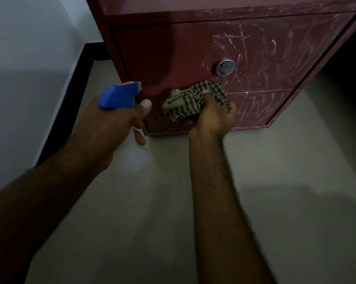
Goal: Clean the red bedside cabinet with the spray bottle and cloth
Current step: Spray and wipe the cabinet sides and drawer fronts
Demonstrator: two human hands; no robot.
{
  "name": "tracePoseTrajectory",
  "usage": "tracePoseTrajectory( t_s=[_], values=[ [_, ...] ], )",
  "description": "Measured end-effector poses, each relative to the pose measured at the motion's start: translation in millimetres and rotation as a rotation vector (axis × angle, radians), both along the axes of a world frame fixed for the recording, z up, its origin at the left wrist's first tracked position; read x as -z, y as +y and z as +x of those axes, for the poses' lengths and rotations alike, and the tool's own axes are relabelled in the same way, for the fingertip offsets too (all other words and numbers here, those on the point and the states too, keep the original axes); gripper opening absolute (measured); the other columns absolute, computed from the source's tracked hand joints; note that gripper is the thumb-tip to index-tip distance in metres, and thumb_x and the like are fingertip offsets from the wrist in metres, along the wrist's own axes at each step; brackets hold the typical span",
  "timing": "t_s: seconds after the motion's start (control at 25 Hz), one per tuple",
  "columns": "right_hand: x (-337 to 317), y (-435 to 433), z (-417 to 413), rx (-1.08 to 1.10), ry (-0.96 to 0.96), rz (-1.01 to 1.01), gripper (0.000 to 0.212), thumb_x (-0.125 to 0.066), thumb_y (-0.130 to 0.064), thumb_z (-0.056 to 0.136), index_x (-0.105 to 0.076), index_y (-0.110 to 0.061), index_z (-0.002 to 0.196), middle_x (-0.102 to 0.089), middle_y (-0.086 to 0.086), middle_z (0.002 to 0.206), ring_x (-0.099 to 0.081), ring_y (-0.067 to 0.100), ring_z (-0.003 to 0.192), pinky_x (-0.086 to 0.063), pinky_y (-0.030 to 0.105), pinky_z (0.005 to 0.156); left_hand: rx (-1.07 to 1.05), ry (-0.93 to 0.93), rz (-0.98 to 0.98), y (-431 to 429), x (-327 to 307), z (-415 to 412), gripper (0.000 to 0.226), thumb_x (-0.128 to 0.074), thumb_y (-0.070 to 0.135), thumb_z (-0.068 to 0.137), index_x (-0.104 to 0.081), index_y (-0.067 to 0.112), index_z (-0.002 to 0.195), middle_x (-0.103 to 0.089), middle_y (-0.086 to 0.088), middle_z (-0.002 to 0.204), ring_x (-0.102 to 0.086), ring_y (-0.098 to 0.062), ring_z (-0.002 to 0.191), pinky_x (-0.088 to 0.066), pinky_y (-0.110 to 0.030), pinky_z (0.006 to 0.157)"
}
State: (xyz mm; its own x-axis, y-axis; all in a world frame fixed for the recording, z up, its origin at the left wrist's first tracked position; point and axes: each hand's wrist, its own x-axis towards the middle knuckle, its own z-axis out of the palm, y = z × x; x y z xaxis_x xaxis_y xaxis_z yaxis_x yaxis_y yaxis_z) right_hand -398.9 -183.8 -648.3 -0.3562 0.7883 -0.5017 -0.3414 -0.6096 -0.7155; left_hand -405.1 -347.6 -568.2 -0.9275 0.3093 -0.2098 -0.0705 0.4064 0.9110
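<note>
The red bedside cabinet stands on the floor straight ahead of both hands, its chalky scribbles thickest to the right of the round knob. The right hand, its grip clamped on the bunched checked cloth, is at the drawer front and nearer those marks. The left hand is closed round the spray bottle, whose nozzle points right towards the cabinet's lower left edge.

Scuffed red cabinet, bunched checked cloth against it, blue-headed spray bottle beside
</note>
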Motion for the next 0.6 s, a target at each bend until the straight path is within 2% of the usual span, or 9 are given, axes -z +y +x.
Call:
tracePoseTrajectory(
  t_s=[0.16,0.32,0.44,0.48,0.6],
  values=[
    [-5.2,4.3,1.4,-0.020,0.029,0.066,0.082,-0.087,-0.009,0.084,-0.043,-0.023,0.152,-0.055,0.003,0.131,-0.066,0.019,0.114,-0.062,0.037,0.091,0.006,0.001,-0.022,2.6,2.0,1.0,0.018,-0.070,0.040,0.088,-0.059,0.026,0.092,-0.068,-0.006,0.092,-0.068,-0.028,0.086,-0.051,-0.060,0.096],
    [7.4,6.9,4.7,-0.005,-0.057,-0.016,0.081,-0.088,-0.010,0.083,-0.045,-0.020,0.151,-0.059,0.007,0.142,-0.066,0.024,0.119,-0.060,0.046,0.098,-0.006,-0.012,-0.021,4.5,2.3,0.2,0.027,-0.071,0.046,0.082,-0.059,0.027,0.097,-0.068,-0.010,0.098,-0.068,-0.031,0.090,-0.052,-0.060,0.095],
    [0.0,15.7,6.6,-0.019,0.040,0.044,0.082,-0.084,-0.008,0.086,-0.041,-0.022,0.154,-0.059,0.001,0.133,-0.066,0.015,0.110,-0.063,0.029,0.086,-0.013,-0.011,-0.005,6.0,4.4,-0.3,0.017,-0.071,0.041,0.086,-0.056,0.032,0.090,-0.068,-0.013,0.101,-0.068,-0.034,0.092,-0.051,-0.062,0.095],
    [1.2,17.6,6.1,-0.020,0.042,0.059,0.082,-0.084,-0.007,0.086,-0.041,-0.022,0.155,-0.058,0.003,0.135,-0.066,0.015,0.111,-0.062,0.027,0.085,-0.010,-0.007,-0.005,7.2,4.7,0.0,0.017,-0.071,0.040,0.087,-0.054,0.034,0.089,-0.068,-0.014,0.101,-0.067,-0.035,0.093,-0.051,-0.062,0.095],
    [13.5,18.7,4.3,-0.007,-0.045,-0.001,0.079,-0.086,-0.008,0.084,-0.045,-0.020,0.151,-0.060,0.008,0.142,-0.068,0.024,0.116,-0.062,0.044,0.095,-0.002,-0.008,-0.002,10.1,5.5,0.8,0.018,-0.071,0.038,0.087,-0.055,0.033,0.090,-0.067,-0.011,0.097,-0.067,-0.035,0.093,-0.051,-0.062,0.096]
  ],
)
